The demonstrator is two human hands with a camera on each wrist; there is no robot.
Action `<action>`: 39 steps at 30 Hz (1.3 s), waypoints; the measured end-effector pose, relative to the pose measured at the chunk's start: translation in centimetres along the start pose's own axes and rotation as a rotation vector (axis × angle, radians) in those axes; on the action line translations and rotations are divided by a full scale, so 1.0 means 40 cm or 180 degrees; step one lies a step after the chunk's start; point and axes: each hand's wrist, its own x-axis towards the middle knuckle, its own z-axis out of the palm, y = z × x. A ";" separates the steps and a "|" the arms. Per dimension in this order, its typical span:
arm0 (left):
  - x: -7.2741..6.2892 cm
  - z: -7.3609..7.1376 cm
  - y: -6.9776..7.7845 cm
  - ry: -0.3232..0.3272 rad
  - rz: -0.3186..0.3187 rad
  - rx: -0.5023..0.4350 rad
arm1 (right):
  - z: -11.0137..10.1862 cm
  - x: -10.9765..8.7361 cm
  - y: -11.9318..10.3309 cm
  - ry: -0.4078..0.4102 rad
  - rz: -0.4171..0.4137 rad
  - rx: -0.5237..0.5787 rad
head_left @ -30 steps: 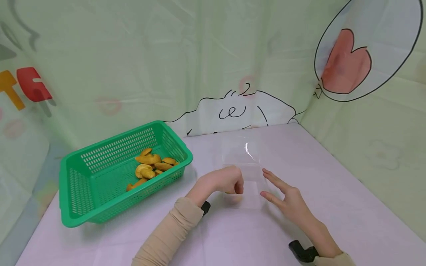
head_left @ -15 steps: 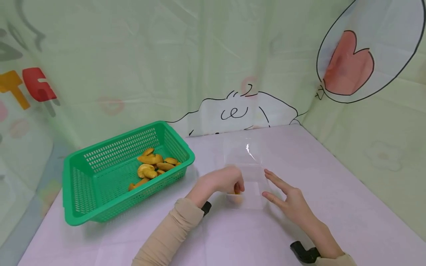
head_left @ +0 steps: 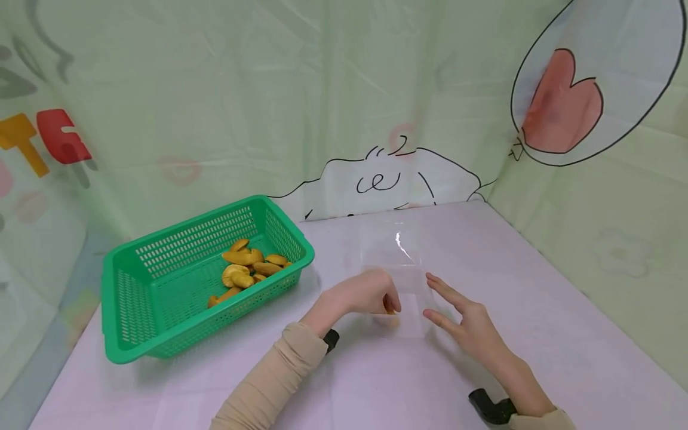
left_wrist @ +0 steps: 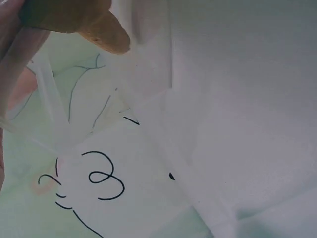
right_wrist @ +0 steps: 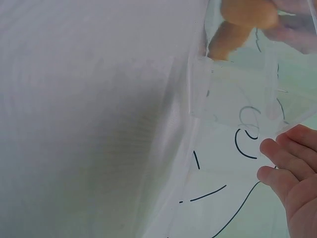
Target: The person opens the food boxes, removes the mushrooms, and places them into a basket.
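Observation:
My left hand (head_left: 371, 292) reaches down into a clear plastic box (head_left: 411, 322) and pinches a yellow-brown mushroom (head_left: 391, 312). Through the box wall in the right wrist view, the mushroom's rounded cap (right_wrist: 247, 12) and stubby stem show. The left wrist view has the same stem (left_wrist: 109, 34) pointing down past the fingers. On the box's right side, my right hand (head_left: 473, 328) lies with fingers spread and fairly straight, fingertips right at the wall. The box's transparent lid (head_left: 389, 242) is folded back, away from me.
A green perforated basket (head_left: 161, 334) stands to the left, with several more yellow-brown mushrooms (head_left: 244, 257) heaped toward its right end. The table has a pale lilac cover (head_left: 516, 280). A printed cloth (head_left: 242, 107) hangs behind and along the sides.
The left hand has shifted slightly right inside the box, carrying the mushroom, which shows more below its fingers. The right hand stays beside the box.

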 end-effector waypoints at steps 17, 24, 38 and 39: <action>-0.152 -0.105 -0.012 0.1913 0.0038 -0.2251 | -0.004 0.015 0.022 -0.0031 0.0040 -0.0013; -0.304 -0.184 -0.070 0.2860 -0.0471 -0.1962 | -0.009 0.012 0.038 -0.0022 0.0110 -0.0051; -0.407 -0.204 -0.172 0.2934 -0.1939 -0.0427 | -0.017 0.022 0.043 0.0019 0.0064 -0.0077; -0.405 -0.201 -0.173 0.2947 -0.1927 -0.0419 | -0.017 0.021 0.044 0.0009 0.0072 -0.0081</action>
